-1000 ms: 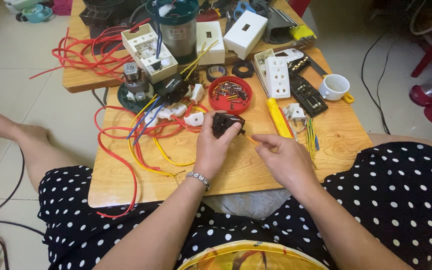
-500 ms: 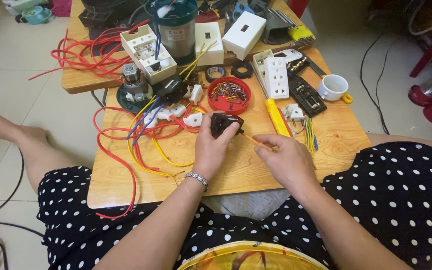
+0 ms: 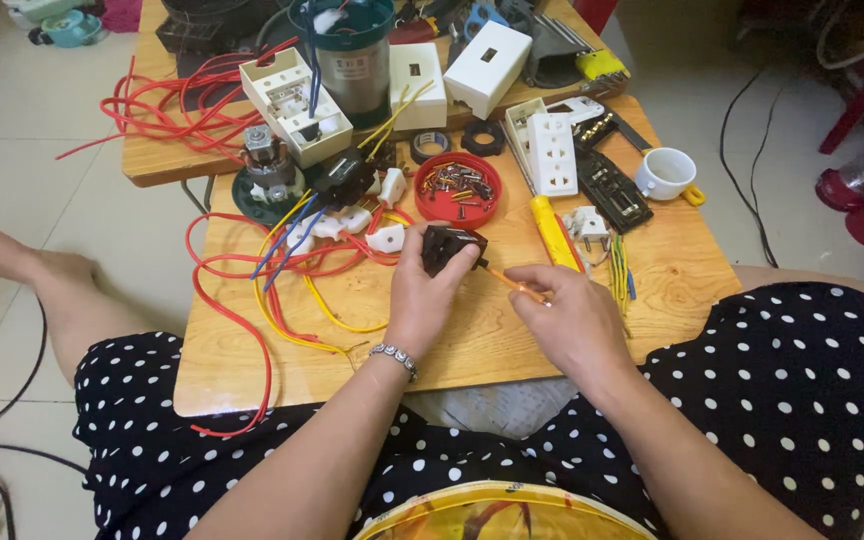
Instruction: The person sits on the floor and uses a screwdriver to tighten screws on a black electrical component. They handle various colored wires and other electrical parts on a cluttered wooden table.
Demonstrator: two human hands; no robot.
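Black plug (image 3: pixel 449 246) sits over the middle of the low wooden table (image 3: pixel 652 300), lifted just off the top, clamped in the left hand (image 3: pixel 424 296). Thumb on the near side, fingers wrapped round the far side, wrist bent up, bracelet (image 3: pixel 395 357) showing. Grip is firm and closed around the body

Right hand (image 3: pixel 562 318) is closed round a small orange screwdriver (image 3: pixel 508 280), pinch grip, tip running into the right side of the plug. Forearm comes in low across the lap, hand resting near the table edge

To do this bit well, I'd say: keep the plug braced against the palm so it can't twist, keep the screwdriver shaft in line with the screw, light pressure, turn from the fingertips. Can't see the screw head itself, the plug hides it

Around it: red and yellow wires (image 3: pixel 252 290) loop across the left of the table, touching a few white plug parts (image 3: pixel 386 238). Red lid of screws (image 3: pixel 457 188) just behind the plug. Yellow-handled tool (image 3: pixel 555 230) lies just right of it, white socket strip (image 3: pixel 553 153) and white cup (image 3: pixel 665 173) further back right
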